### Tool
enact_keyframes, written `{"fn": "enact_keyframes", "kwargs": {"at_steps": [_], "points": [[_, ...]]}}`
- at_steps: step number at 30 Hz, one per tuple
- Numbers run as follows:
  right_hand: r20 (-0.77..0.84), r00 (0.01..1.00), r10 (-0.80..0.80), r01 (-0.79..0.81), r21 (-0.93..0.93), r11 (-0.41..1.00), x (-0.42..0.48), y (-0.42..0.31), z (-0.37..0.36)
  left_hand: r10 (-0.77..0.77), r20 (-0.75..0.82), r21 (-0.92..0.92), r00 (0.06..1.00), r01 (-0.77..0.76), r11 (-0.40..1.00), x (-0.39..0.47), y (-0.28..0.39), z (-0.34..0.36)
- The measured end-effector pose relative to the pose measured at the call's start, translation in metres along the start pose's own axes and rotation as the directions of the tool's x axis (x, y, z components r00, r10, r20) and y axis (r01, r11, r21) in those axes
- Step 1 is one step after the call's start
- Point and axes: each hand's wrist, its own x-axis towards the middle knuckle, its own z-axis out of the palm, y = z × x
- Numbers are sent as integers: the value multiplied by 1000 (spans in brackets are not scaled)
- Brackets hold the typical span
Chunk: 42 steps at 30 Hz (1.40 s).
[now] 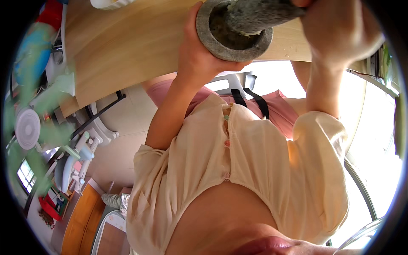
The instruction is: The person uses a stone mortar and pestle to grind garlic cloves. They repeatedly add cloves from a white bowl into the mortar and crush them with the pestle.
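Observation:
My left hand point(199, 52) is wrapped around the outside of a grey stone mortar point(236, 54) near the table's edge, with the fingers curled along its near side. A thick stone pestle point(264, 16) leans into the bowl at a slant. My right hand point(339, 28), slightly blurred, grips the pestle's upper end at the right. Pale crushed bits cling to the pestle's lower end, and the mortar's inside looks dark and wet. What lies beneath the pestle is hidden. I cannot tell whether the mortar rests on the wood or is held up.
The wooden tabletop point(127, 44) runs across the top, with a few drops near its right edge. A white dish point(111, 3) is cut off at the upper rim. On the left are a blurred round white object point(28, 129) and a light-coloured chair point(76, 159).

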Motion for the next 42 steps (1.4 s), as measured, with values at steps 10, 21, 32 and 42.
{"fn": "enact_keyframes", "kwargs": {"at_steps": [10, 21, 32, 42], "points": [[-49, 988, 144, -145, -12, 989, -15, 24, 4, 22, -4, 95, 1000, -22, 995, -4, 2, -5], [33, 997, -66, 69, -116, 991, -20, 69, -2, -52, -10, -60, 999, 51, 997, 4, 5, 1], [97, 987, -128, 136, -86, 987, -19, 78, -9, 52, -10, 36, 999, -51, 998, 11, 6, -4], [44, 977, -210, 213, -63, 975, -19, 77, -7, 17, -70, 34, 997, -15, 999, 7, 12, -3]]}}
